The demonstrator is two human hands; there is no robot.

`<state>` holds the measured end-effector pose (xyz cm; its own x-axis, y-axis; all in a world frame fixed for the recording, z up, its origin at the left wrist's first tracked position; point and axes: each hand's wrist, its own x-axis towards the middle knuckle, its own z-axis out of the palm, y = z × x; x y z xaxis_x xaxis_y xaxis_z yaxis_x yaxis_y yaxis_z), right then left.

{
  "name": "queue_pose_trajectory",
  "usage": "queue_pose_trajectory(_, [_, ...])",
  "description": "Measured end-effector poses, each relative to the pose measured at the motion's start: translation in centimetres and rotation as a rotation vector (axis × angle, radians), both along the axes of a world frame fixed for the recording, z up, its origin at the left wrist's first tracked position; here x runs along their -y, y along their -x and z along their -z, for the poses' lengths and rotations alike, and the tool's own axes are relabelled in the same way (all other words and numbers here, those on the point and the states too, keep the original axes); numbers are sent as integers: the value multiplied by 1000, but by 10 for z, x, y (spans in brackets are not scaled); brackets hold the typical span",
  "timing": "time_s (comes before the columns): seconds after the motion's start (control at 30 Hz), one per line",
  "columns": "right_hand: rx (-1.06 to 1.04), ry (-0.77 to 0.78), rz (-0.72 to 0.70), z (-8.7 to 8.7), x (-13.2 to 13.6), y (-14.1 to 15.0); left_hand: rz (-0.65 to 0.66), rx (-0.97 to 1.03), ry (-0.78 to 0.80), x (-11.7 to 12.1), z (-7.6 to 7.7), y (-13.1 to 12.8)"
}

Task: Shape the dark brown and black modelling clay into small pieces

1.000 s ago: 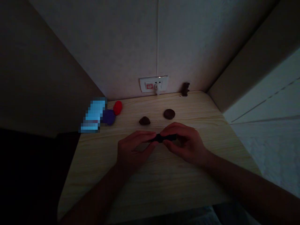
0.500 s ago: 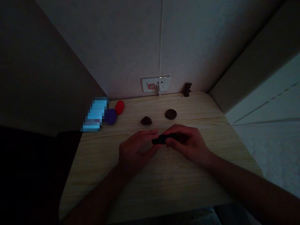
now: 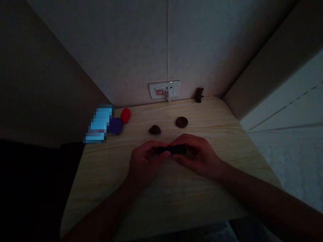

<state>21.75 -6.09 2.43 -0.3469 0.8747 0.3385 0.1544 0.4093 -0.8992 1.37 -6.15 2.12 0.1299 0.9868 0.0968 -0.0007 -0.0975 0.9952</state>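
A short black bar [image 3: 178, 149], too dark for its material to show, is held level between my hands above the tabletop. My left hand [image 3: 147, 159] pinches its left end between thumb and fingers. Curved loosely about the right part is my right hand [image 3: 199, 154], its fingers along the far side and its thumb along the near side. Just beyond the hands lie a small dark brown lump [image 3: 154, 129] and a flattened brown disc [image 3: 181, 122]. Both sit apart from my fingers.
Against the wall stands a small brown bear-shaped figure [image 3: 199, 95]. At the back left are a red lump [image 3: 125, 115], a purple lump [image 3: 116, 126] and a blurred bright blue-white rectangle [image 3: 99, 122]. A plug sits in the wall socket [image 3: 164, 90] behind the wooden tabletop [image 3: 161, 201].
My left hand has closed on the bar's left end. My right fingers have loosened and their grip has eased, baring more of the right end. The view has shifted slightly.
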Motion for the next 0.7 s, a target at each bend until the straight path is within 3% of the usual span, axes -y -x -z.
queue_pose_trajectory(0.13, [25, -51, -21, -1, -1, 0, 54, -17, 35, 0, 3, 2])
queue_pose_trajectory(0.3, [-20, 17, -33, 4, 0, 1, 137, 25, -51, -2, 4, 4])
queue_pose_trajectory(0.53, [-48, 7, -17, 3, -1, 2, 39, -80, -84, -1, 0, 3])
queue_pose_trajectory(0.7, [-25, -2, 3, 1, -1, 1, 47, -92, -161, -1, -1, 1])
